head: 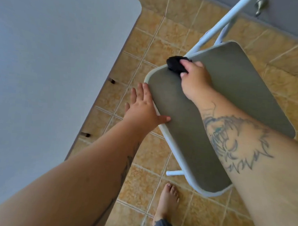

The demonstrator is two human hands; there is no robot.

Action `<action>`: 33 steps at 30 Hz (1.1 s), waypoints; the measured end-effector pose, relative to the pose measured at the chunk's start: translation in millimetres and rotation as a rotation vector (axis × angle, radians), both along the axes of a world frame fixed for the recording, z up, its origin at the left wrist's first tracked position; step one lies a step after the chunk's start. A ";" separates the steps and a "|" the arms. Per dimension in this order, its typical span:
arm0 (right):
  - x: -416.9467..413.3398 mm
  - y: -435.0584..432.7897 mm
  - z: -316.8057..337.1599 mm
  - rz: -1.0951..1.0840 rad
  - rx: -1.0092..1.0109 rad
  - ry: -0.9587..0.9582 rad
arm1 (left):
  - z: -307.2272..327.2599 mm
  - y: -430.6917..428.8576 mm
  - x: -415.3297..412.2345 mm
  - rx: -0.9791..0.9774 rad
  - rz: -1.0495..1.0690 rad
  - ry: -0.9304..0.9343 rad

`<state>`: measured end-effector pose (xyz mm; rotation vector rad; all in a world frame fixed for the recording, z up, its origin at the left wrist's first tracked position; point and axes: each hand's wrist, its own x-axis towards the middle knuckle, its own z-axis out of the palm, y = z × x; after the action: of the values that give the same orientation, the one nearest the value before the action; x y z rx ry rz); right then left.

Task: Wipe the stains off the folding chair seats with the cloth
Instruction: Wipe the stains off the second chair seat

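So that the folding chair seat does not wobble, the left hand lies flat and loose on its near edge while the right hand squeezes the black cloth at the far corner.

Table lies left of the chair seat.

A tan tiled floor with pale grout lines carried a white-framed folding chair, whose grey-green seat bore a bunched black cloth near its far edge. A bare foot stood beside the chair.
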<state>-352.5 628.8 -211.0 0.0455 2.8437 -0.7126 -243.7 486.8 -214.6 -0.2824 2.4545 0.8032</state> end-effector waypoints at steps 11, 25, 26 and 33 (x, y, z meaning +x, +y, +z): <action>72.8 52.9 -1.1 0.528 -0.095 -0.163 | -10.2 -2.0 6.6 -0.019 -0.018 -0.023; 180.1 13.6 85.8 0.289 -0.428 -0.345 | 86.3 -67.6 84.2 0.670 0.403 -0.600; 179.7 -13.0 92.1 0.335 -0.414 -0.258 | 93.9 -78.1 89.4 0.763 0.430 -0.616; 186.3 -126.4 100.9 0.562 -0.344 0.038 | 122.2 -154.0 111.4 0.846 0.671 -0.337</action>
<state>-166.2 502.5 -110.2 -0.7868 2.5213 -1.0425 -132.3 332.8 -92.4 -0.8352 1.5067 1.8007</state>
